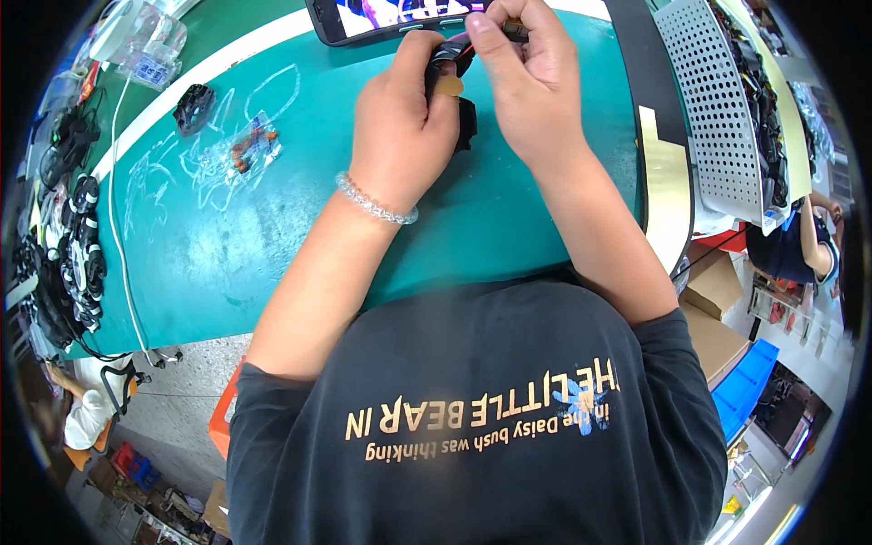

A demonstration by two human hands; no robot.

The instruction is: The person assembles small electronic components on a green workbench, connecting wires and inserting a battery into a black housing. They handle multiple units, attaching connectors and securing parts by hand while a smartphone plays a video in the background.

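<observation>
My left hand (pixel 400 118) is closed around a small black part (pixel 466 123) above the green mat (pixel 272 227), a clear bead bracelet on its wrist. My right hand (pixel 522 73) pinches the top of the same part, where red and black wires and a small tan round piece (pixel 449 86) show between the fingers. Most of the part is hidden by both hands.
A phone (pixel 381 18) with a lit screen lies at the mat's far edge. A clear bag of small brown parts (pixel 247 145) and a black part (pixel 193 107) lie to the left. Black cabled parts (pixel 73 263) pile at the left edge. A perforated white panel (pixel 718 109) stands right.
</observation>
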